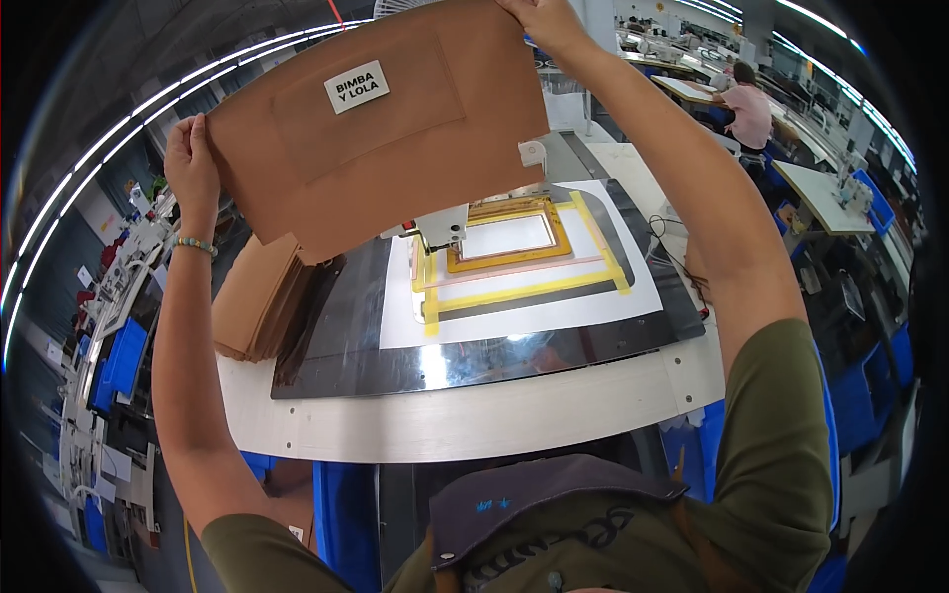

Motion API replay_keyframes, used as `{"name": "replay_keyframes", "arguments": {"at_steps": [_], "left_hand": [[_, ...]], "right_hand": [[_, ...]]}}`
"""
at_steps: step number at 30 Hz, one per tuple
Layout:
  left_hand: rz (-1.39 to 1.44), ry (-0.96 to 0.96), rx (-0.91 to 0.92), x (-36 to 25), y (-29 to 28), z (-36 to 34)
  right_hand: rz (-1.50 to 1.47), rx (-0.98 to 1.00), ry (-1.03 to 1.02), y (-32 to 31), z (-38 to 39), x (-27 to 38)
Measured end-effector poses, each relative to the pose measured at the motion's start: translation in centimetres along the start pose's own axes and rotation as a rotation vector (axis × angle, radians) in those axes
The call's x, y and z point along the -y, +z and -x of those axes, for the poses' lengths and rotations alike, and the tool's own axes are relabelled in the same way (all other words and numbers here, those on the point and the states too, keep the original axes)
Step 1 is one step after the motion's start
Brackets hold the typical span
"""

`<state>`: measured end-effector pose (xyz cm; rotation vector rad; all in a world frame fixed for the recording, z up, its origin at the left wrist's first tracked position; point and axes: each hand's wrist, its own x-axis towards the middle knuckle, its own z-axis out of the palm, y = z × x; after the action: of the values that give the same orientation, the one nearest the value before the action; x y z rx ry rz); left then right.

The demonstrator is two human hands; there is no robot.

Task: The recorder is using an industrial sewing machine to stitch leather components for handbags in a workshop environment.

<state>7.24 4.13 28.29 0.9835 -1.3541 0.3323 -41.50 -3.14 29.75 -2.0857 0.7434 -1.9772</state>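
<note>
- Left hand (191, 160) is clamped on the upper left corner of a brown panel (388, 138); a beaded bracelet (196, 244) is worn at its wrist.
- Between left forearm and dark plate (336, 336), brown pieces (255, 301) are piled on the white table (494, 425).
- The panel is held up, clear of the table, with a small white label (358, 87) shown on its face.
- Below its lower edge, a machine head (445, 227) is partly hidden.
- A yellow frame (509, 259) is laid over a white sheet (524, 322).
- The panel's upper right corner is gripped by the right hand (544, 25).
- Farther right, a seated person (748, 114) in pink is seen.
</note>
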Motion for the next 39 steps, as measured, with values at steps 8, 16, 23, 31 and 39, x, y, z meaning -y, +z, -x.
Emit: {"name": "replay_keyframes", "arguments": {"at_steps": [8,16,23,31,39], "left_hand": [[0.126,0.027,0.038,-0.2,-2.3,-1.9],[0.281,-0.03,0.12,-0.7,-3.0,-1.5],[0.244,-0.011,0.165,-0.1,-3.2,-1.0],[0.211,-0.03,0.158,0.6,-3.9,-1.2],[0.205,-0.109,0.148,0.8,-3.9,-0.6]], "right_hand": [[-0.13,0.089,0.228,1.1,-0.3,1.1],[-0.15,0.167,0.292,0.4,-0.4,-1.9],[-0.096,0.17,0.28,0.1,0.6,-1.9],[-0.09,0.143,0.308,0.8,0.6,-2.7],[-0.038,0.183,0.19,0.7,0.9,-3.4]]}}
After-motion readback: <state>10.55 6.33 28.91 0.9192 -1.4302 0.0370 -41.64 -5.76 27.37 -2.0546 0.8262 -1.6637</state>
